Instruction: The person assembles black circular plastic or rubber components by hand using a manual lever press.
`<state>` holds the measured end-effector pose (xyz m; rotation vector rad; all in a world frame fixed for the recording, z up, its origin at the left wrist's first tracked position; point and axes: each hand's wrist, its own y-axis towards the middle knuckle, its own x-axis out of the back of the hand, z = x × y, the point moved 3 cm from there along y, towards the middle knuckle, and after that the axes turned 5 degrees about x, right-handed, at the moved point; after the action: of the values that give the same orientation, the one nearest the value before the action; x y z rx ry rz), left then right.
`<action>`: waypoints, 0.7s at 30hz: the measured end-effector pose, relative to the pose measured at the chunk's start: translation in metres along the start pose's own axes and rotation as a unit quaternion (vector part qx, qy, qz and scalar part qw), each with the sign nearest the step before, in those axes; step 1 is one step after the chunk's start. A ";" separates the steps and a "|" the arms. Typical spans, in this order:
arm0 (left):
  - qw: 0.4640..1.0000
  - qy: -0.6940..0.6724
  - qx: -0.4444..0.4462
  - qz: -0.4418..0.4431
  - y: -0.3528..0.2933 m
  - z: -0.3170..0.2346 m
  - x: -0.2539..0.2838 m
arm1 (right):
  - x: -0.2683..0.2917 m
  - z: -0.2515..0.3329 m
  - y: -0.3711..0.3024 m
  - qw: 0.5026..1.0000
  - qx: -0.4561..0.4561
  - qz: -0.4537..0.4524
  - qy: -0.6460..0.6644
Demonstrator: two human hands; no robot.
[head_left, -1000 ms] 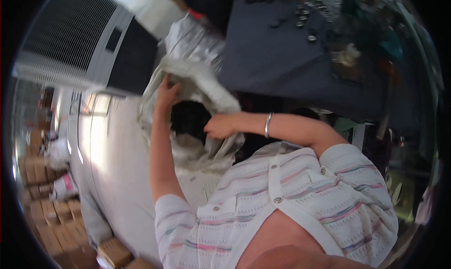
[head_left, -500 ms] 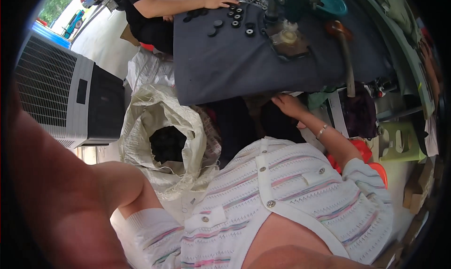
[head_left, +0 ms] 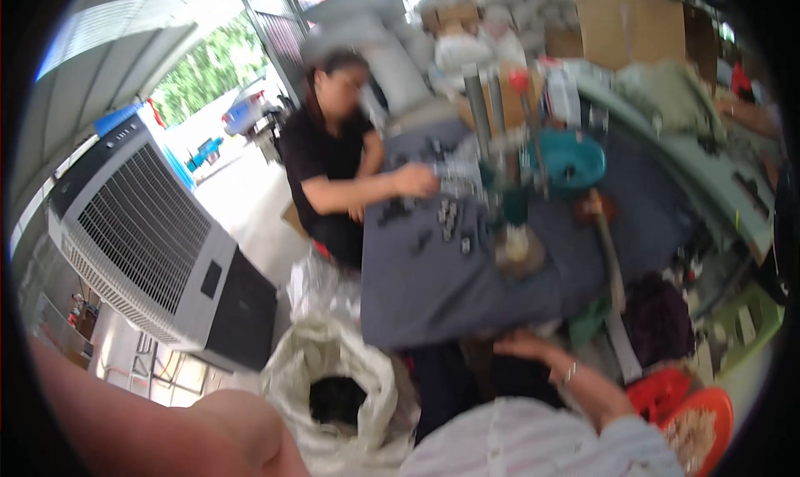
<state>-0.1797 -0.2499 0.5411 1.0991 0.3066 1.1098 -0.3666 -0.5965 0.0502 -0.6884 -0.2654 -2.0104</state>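
Observation:
My right hand (head_left: 527,345) rests low at the near edge of the cloth-covered table (head_left: 417,298), over my dark-clothed lap. Its blurred fingers look stretched out, with nothing visible in them, though the table edge partly covers the tips. My left arm (head_left: 192,419) is bent up close at the lower left, and the hand lies outside the picture. On the table stands a dark green hand press (head_left: 514,198) with upright metal posts and a red knob. Small black round parts (head_left: 447,219) lie left of it. A wooden-handled hammer (head_left: 610,264) lies to its right.
Across the table, a co-worker (head_left: 329,164) in black reaches over the parts. A white woven sack (head_left: 283,377) with dark contents stands left of my legs, beside a large air cooler (head_left: 150,244). A teal basin (head_left: 575,160) sits behind; a red-orange basin (head_left: 708,427) is lower right.
My view has tilted up, so the table and sack appear lower and the co-worker and stacked sacks come into sight. My right hand stays at the table edge; my left arm stays raised.

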 end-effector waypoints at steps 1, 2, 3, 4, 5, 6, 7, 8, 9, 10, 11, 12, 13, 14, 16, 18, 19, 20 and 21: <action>0.999 0.021 -0.033 -0.016 0.000 -0.003 0.002 | 0.003 -0.003 -0.004 0.995 -0.059 0.079 0.016; 0.998 0.039 -0.038 -0.024 0.020 -0.011 -0.038 | -0.001 0.001 -0.009 0.998 -0.017 0.067 0.002; 0.997 0.057 -0.039 -0.034 0.029 -0.020 -0.093 | 0.001 0.004 -0.007 0.998 0.020 0.059 -0.011; 0.998 0.037 -0.020 -0.038 0.035 -0.024 -0.143 | 0.006 0.010 -0.023 0.999 -0.012 0.039 -0.014; 0.999 0.035 -0.005 -0.037 0.010 -0.015 -0.084 | 0.015 0.025 -0.028 0.999 -0.028 0.027 -0.025; 0.999 0.031 0.014 -0.036 -0.021 -0.004 -0.016 | 0.016 0.022 -0.037 0.997 0.032 -0.041 -0.053; 0.997 0.050 0.033 -0.039 -0.039 -0.020 0.008 | 0.027 0.044 -0.036 0.989 0.096 -0.074 -0.082; 0.996 0.061 0.052 -0.037 -0.061 -0.036 0.039 | 0.049 0.070 -0.038 0.996 0.059 -0.070 -0.007; 0.994 0.069 0.070 -0.038 -0.069 -0.039 0.038 | 0.067 0.072 -0.031 0.984 0.073 -0.139 0.085; 0.993 0.073 0.085 -0.034 -0.081 -0.038 0.049 | 0.097 0.088 -0.027 0.964 0.078 -0.213 0.138; 0.992 0.070 0.104 -0.032 -0.079 -0.020 0.030 | 0.125 0.087 -0.015 0.938 0.114 -0.290 0.151; 0.989 0.062 0.129 -0.024 -0.075 0.005 0.023 | 0.158 0.098 -0.007 0.898 0.193 -0.331 0.218; 0.987 0.049 0.153 -0.009 -0.072 0.021 0.028 | 0.188 0.105 0.000 0.890 0.206 -0.347 0.212; 0.984 0.032 0.173 0.001 -0.059 0.028 -0.017 | 0.208 0.114 0.011 0.871 0.205 -0.376 0.239; 0.983 0.020 0.179 0.019 -0.033 0.057 -0.083 | 0.243 0.101 0.051 0.825 0.205 -0.385 0.360; 0.931 -0.065 0.336 -0.129 -0.071 0.067 -0.162 | 0.286 0.077 0.069 0.799 0.180 -0.425 0.387; 0.837 -0.023 0.538 -0.097 -0.091 0.054 -0.187 | 0.294 0.080 0.080 0.785 0.188 -0.416 0.419; 0.830 0.021 0.558 0.009 -0.117 0.048 -0.205 | 0.295 0.092 0.099 0.774 0.201 -0.394 0.452; 0.842 -0.003 0.536 0.063 -0.154 0.045 -0.235 | 0.299 0.096 0.118 0.776 0.208 -0.385 0.455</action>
<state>-0.1724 -0.4728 0.3650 2.1303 0.9311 1.0343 -0.3450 -0.8322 0.2876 0.8477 -0.4167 -2.6502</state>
